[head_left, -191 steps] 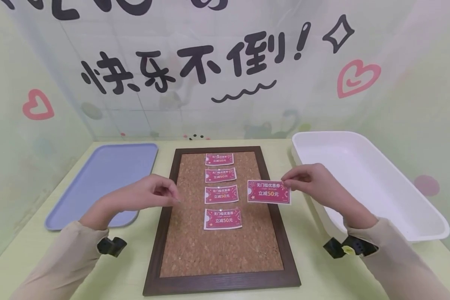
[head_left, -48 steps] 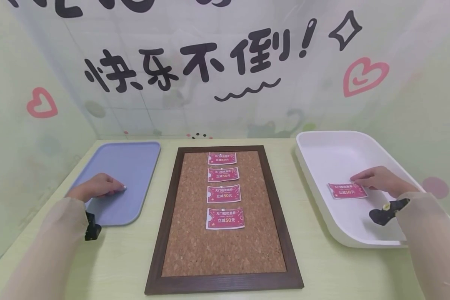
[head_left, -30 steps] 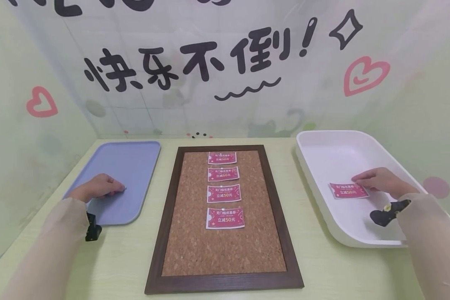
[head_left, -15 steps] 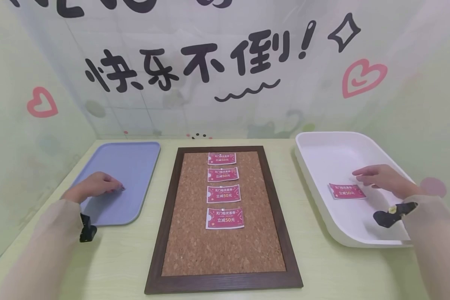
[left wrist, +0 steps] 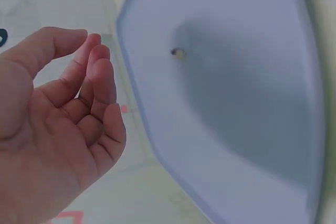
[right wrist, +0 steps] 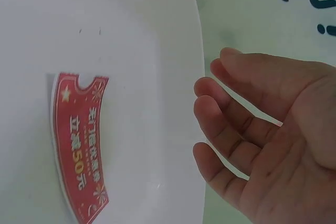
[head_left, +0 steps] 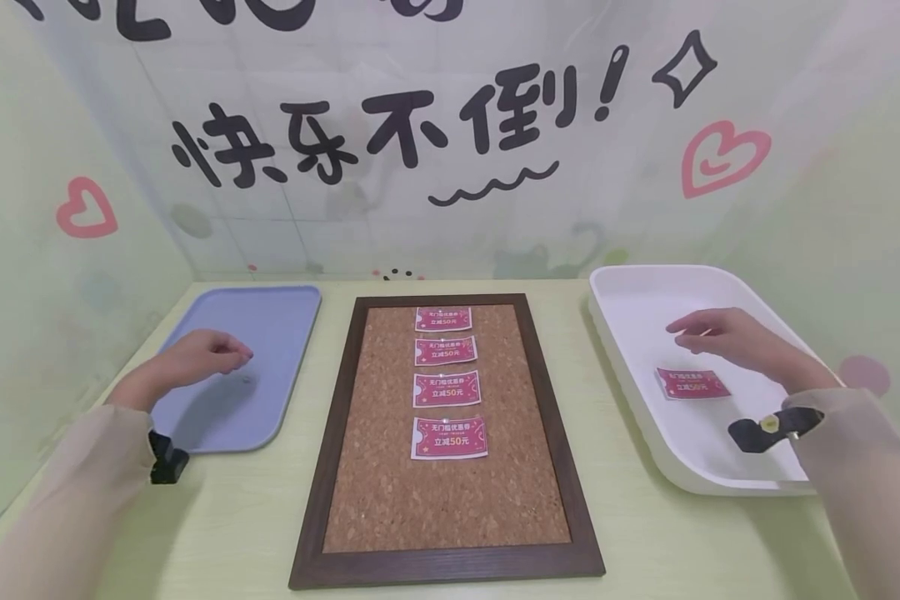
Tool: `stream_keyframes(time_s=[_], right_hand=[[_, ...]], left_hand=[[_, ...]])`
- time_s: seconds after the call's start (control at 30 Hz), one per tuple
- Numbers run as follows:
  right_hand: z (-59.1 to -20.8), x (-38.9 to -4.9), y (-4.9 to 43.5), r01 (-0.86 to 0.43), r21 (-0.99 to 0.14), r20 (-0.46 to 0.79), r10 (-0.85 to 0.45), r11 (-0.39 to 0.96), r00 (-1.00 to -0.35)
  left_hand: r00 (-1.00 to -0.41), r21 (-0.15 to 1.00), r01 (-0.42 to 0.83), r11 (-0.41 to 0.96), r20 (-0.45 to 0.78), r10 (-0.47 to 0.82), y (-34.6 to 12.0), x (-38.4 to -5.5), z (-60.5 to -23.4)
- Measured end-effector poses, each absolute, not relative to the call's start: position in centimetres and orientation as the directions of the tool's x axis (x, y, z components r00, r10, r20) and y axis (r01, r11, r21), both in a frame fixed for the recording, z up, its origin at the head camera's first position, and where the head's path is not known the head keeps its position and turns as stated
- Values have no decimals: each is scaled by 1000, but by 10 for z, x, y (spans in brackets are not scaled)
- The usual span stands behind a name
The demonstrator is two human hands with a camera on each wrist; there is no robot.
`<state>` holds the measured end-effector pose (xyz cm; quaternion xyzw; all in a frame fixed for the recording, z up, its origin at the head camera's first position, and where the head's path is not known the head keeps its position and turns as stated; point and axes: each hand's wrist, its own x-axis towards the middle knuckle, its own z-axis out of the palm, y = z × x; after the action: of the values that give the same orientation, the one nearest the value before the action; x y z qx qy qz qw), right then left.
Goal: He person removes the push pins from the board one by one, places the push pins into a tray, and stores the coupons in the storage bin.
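My left hand (head_left: 198, 360) hovers over the blue tray (head_left: 285, 333) with loosely curled fingers and nothing between them, as the left wrist view confirms. On that tray, under the fingertips, lies a tiny shiny thumbtack (left wrist: 178, 53), too blurred to make out fully. To the right, my right hand (head_left: 735, 340) hangs above the white tub (head_left: 600, 325), relaxed and holding nothing. A red-pink paper coupon (right wrist: 80, 145) lies in the tub just below it. Several similar coupons (head_left: 449, 438) are tacked in a column on the framed corkboard (head_left: 442, 508) between the hands.
The corkboard's dark wooden frame (head_left: 450, 567) lies flat on the pale table (head_left: 232, 533). The tub's raised wall (head_left: 648, 433) stands to its right. A printed curtain (head_left: 390, 233) closes off the back.
Earlier, my right hand held a coupon by the board's right edge; it now lies in the tub. My left hand released the thumbtack onto the blue tray. Both hands have risen.
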<state>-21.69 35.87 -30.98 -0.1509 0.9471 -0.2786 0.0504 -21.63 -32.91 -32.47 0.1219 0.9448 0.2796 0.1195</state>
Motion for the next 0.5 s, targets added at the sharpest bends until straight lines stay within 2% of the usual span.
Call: stream_keyframes(time_s=[0.27,0.5], right_hand=[[-298,-214,315,-401,-546,94,-423,735,-901],[-293,-211,287,-448,-575,84,-496,684,-864]], left_hand=[[-927,569,248,784,-97,364,-293,-205,-305],[-891,599,334,728,-52,452,-262,-197,-297]])
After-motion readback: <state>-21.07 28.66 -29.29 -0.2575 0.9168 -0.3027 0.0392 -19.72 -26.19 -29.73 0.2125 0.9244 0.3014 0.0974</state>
